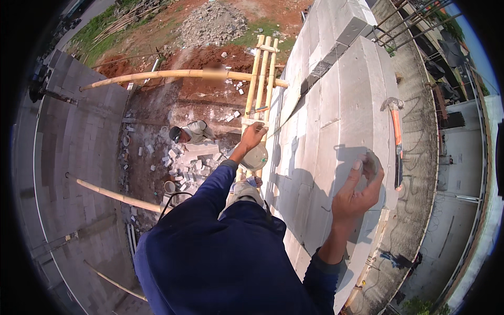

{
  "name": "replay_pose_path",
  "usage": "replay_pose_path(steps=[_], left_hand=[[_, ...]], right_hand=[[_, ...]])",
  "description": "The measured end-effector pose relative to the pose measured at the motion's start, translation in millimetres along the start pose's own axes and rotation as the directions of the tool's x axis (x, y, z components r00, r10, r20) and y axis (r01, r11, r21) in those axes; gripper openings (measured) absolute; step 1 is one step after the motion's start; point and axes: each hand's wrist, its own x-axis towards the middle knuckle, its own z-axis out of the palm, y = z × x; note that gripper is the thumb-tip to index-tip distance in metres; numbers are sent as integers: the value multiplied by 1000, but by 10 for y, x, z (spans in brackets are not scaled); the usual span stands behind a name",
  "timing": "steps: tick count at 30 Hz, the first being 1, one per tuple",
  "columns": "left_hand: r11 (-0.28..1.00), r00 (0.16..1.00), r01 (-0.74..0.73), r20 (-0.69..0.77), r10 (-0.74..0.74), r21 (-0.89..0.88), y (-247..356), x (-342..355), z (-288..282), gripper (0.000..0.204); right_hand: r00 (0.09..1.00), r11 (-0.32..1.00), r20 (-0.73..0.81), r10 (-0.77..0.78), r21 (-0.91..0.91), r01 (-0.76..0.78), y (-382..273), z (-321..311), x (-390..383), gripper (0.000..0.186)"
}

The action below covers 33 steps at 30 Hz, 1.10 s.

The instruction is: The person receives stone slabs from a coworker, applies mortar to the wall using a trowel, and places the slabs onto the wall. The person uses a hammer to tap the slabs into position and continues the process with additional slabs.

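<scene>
My left hand (253,135) reaches forward over the bamboo poles (260,79), its fingers bent together beside a pale crosspiece; what they hold, if anything, is hidden. Just below it is a round grey bucket (254,157), partly covered by my forearm. An orange-handled tool (257,110) lies across the poles beyond my fingers. My right hand (359,190) is raised in front of the block wall (325,142), fingers loosely curled and the thumb apart. Its fingertips look grey, and I make out nothing in its grasp. To its right, a claw hammer (396,139) with an orange and black handle lies along the wall.
Below stands another person in a cap (191,132) among broken white blocks (186,170). Bamboo poles (118,195) span from the left wall (73,147). Bare rebar (412,23) juts out at upper right, above a rough concrete strip (417,142). A rubble heap (212,23) lies farther off.
</scene>
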Motion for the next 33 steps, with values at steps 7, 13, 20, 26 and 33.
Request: replay_pose_path(steps=[7,13,20,26,33], left_hand=[[744,879,468,-167,-447,476,-2487,-1204,-444,50],[651,669,735,-47,-742,189,-2886,-2154,-620,50],[643,858,435,-74,-508,631,-3581,-2381,-526,52],[715,792,605,-355,-497,349,-3413,-2381,-356,77],[596,721,687,-486,-494,415,-4003,-1546,-388,110]], right_hand=[[557,841,711,430,-92,-532,442,215,-1756,42],[409,744,786,464,-94,-662,721,6,-2345,41],[354,709,808,470,-107,-697,847,39,-2724,42],[168,682,842,512,-280,-676,841,147,-3059,43],[51,674,787,615,-491,-552,1709,860,-4335,39]])
